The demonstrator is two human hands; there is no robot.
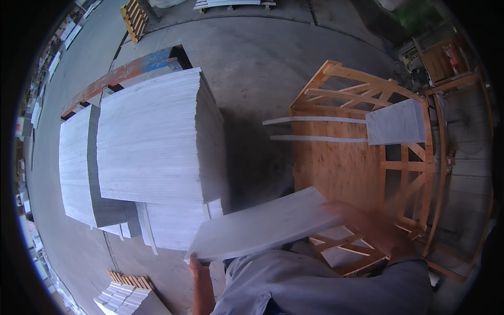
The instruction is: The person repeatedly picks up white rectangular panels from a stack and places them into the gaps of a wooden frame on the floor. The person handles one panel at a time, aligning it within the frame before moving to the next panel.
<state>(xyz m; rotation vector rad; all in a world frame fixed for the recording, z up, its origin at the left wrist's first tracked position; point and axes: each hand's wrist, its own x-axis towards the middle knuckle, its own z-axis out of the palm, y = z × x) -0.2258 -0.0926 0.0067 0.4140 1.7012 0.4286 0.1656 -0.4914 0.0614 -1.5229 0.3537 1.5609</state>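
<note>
A long pale grey-white stone slab [257,226] lies tilted in front of my body, its right end higher than its left. My left hand [197,265] grips its lower left corner, with the thumb on the near edge. At the other end my right hand [344,212] holds the upper right corner, blurred by motion, its fingers partly hidden. Left of the slab stands a large stack of similar slabs [149,142]. To the right is an open wooden crate [336,163], and a few slabs [396,123] stand against its far right side.
Two pale strips [317,139] run across the crate floor and stick out past its left edge. Behind the big stack is a red and blue metal beam [126,76]. A lower pile of slabs [128,299] sits at bottom left. A wooden pallet [134,21] stands at the back.
</note>
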